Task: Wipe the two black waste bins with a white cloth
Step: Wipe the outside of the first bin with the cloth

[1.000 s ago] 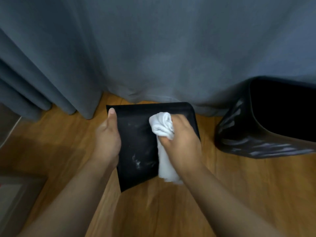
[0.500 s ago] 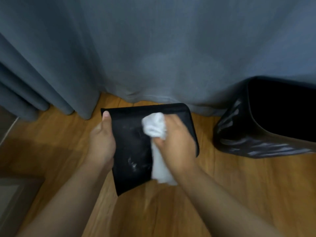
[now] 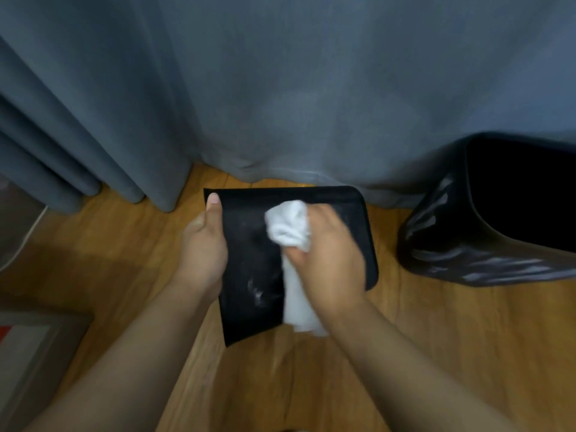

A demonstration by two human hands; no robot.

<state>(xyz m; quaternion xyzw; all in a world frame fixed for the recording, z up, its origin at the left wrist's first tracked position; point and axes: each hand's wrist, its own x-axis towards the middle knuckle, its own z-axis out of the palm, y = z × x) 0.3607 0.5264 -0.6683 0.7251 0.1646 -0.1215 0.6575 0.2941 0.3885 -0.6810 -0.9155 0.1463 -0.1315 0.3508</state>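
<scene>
A black waste bin stands upside down on the wooden floor in front of me, its flat dusty bottom facing up. My left hand grips its left edge, thumb lying along the top. My right hand holds a bunched white cloth and presses it against the bin's bottom; a tail of cloth hangs down toward me. A second black waste bin stands at the right, its dark open mouth tilted toward me and its ribbed side showing.
A grey-blue curtain hangs right behind both bins and reaches the wooden floor. A grey mat with a red patch lies at the lower left. A white cable runs along the floor at the far left.
The right hand with the cloth has slid left and then back right across the bin's bottom. The left hand keeps its grip on the left edge.
</scene>
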